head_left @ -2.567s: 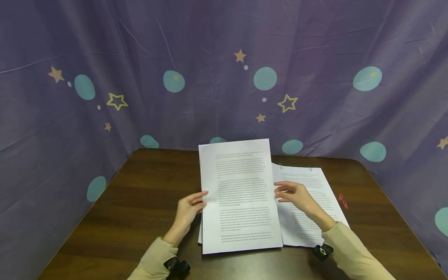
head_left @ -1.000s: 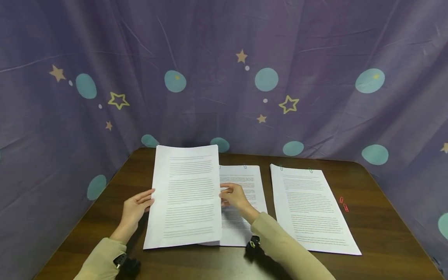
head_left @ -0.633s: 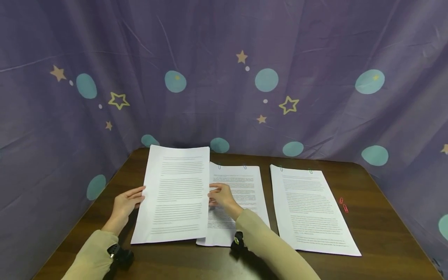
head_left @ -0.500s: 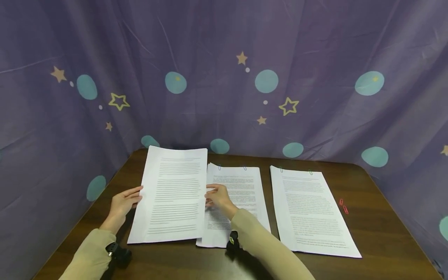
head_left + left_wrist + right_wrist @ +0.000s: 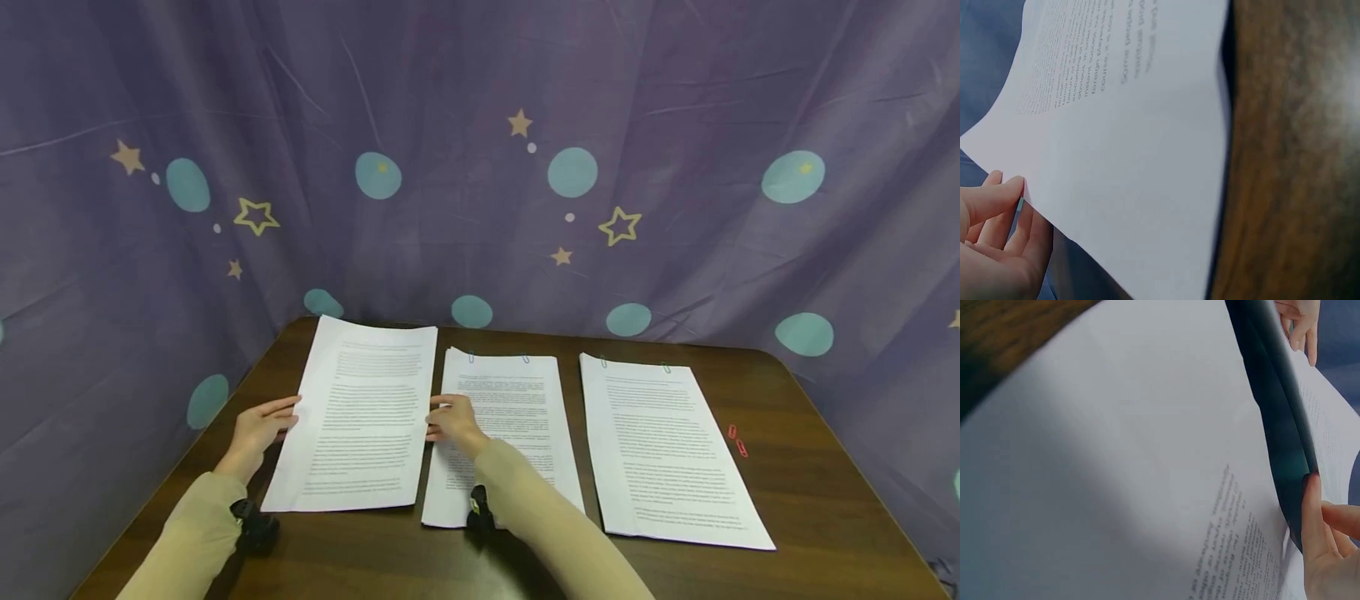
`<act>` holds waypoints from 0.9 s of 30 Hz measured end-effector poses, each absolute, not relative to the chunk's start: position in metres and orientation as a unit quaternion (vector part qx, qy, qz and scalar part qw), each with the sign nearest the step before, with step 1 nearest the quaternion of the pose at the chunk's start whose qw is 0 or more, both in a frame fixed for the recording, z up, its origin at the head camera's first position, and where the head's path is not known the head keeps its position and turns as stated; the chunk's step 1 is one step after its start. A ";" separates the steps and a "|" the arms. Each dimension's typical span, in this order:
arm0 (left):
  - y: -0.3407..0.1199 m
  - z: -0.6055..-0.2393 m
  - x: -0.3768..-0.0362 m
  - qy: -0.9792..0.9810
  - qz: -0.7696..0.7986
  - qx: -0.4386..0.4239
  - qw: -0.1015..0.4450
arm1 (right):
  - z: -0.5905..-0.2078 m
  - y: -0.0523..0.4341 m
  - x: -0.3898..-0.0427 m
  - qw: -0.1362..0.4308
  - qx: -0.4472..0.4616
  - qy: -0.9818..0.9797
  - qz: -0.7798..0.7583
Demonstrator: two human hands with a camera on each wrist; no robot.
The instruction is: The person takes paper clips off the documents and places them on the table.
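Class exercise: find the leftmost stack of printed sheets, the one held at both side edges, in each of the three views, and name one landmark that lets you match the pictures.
Head view: the leftmost stack sits left of centre, between the left hand and right hand.
Left wrist view: it fills the middle, fingertips at its lower left edge.
Right wrist view: it is the printed sheet at far right.
Shared landmark: the brown table.

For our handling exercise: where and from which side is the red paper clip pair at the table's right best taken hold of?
Pinch one red paper clip across its narrow width, coming from above with fingertips. Both lie flat on the table, thin and clear of the right paper stack, probably too low for a side approach.
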State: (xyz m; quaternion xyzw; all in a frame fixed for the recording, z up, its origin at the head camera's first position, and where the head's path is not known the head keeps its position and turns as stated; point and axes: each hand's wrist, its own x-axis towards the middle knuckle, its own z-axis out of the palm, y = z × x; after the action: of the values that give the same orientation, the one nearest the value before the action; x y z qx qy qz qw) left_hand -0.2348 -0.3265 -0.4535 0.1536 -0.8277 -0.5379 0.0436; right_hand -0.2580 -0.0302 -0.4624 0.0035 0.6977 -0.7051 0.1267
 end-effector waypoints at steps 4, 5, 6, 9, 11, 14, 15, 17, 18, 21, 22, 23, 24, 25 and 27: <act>-0.328 -0.458 -0.238 -0.827 -0.539 0.158 0.039 | -0.465 -0.033 -0.259 0.124 0.006 0.703 -0.700; -0.329 -0.459 -0.239 -0.825 -0.540 0.158 0.038 | -0.466 -0.034 -0.260 0.123 0.005 0.703 -0.700; -0.330 -0.460 -0.241 -0.825 -0.541 0.160 0.036 | -0.467 -0.034 -0.259 0.118 -0.001 0.706 -0.698; -0.333 -0.462 -0.244 -0.826 -0.539 0.163 0.031 | -0.465 -0.035 -0.257 0.114 -0.015 0.707 -0.698; -0.334 -0.463 -0.244 -0.830 -0.533 0.161 0.027 | -0.464 -0.035 -0.256 0.115 -0.020 0.705 -0.699; -0.332 -0.460 -0.243 -0.835 -0.527 0.159 0.023 | -0.467 -0.038 -0.260 0.126 -0.003 0.698 -0.705; -0.332 -0.460 -0.243 -0.835 -0.526 0.160 0.021 | -0.474 -0.039 -0.264 0.126 -0.002 0.699 -0.704; -0.333 -0.460 -0.243 -0.836 -0.524 0.159 0.020 | -0.484 -0.043 -0.271 0.128 0.002 0.699 -0.704; -0.334 -0.461 -0.243 -0.838 -0.522 0.158 0.020 | -0.492 -0.044 -0.276 0.120 -0.013 0.694 -0.710; -0.339 -0.467 -0.246 -0.841 -0.519 0.150 0.026 | -0.497 -0.046 -0.279 0.120 -0.018 0.698 -0.705; -0.341 -0.469 -0.248 -0.844 -0.516 0.146 0.028 | -0.496 -0.046 -0.278 0.119 -0.018 0.699 -0.705; -0.344 -0.472 -0.250 -0.841 -0.520 0.146 0.035 | -0.493 -0.045 -0.276 0.117 -0.024 0.704 -0.700; -0.348 -0.475 -0.252 -0.843 -0.517 0.142 0.039 | -0.489 -0.043 -0.273 0.114 -0.031 0.710 -0.694; -0.352 -0.478 -0.254 -0.844 -0.518 0.132 0.041 | -0.481 -0.041 -0.269 0.120 -0.025 0.723 -0.680; -0.360 -0.485 -0.260 -0.850 -0.510 0.119 0.057 | -0.472 -0.035 -0.264 0.111 -0.056 0.740 -0.661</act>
State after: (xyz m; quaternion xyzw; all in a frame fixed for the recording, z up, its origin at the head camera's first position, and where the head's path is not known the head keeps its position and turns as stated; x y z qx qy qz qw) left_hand -0.2598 -0.3602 -0.4846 0.1188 -0.8501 -0.5098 0.0569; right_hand -0.2639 -0.0350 -0.4721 -0.0558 0.7398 -0.6612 0.1113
